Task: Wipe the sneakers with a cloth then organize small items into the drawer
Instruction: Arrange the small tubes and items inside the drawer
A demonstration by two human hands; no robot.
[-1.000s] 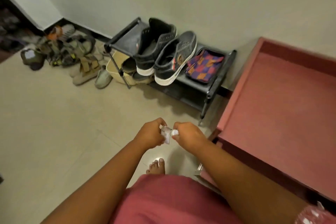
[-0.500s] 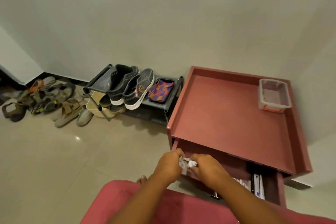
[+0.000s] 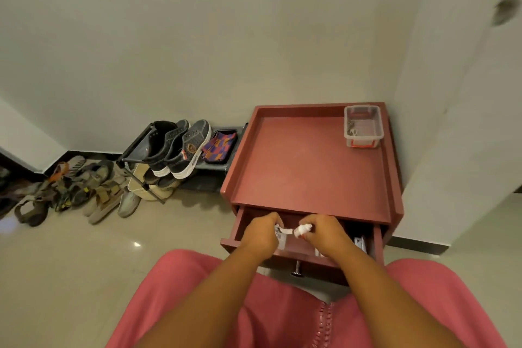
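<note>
A red cabinet (image 3: 305, 167) stands against the wall, its top drawer (image 3: 248, 246) pulled out toward me. Over that drawer my left hand (image 3: 261, 233) pinches a small white packet (image 3: 284, 232), and my right hand (image 3: 324, 234) grips a small white item with a red end (image 3: 302, 229). The two pieces sit a little apart between my hands. More white packets (image 3: 361, 243) lie in the drawer's right side. Two dark grey sneakers (image 3: 180, 147) with white soles rest on a black rack (image 3: 135, 147) left of the cabinet, beside a purple and orange cloth (image 3: 219, 145).
A clear plastic bin (image 3: 363, 126) with an orange clip sits at the cabinet top's back right corner. Several sandals and shoes (image 3: 73, 189) are piled on the floor by the left wall. A white pillar (image 3: 457, 121) rises right of the cabinet. My pink skirt fills the bottom.
My view swung right and up from the shoe rack to the cabinet. Both hands travelled with the small white item to above the pulled-out drawer, and the pieces now sit slightly apart.
</note>
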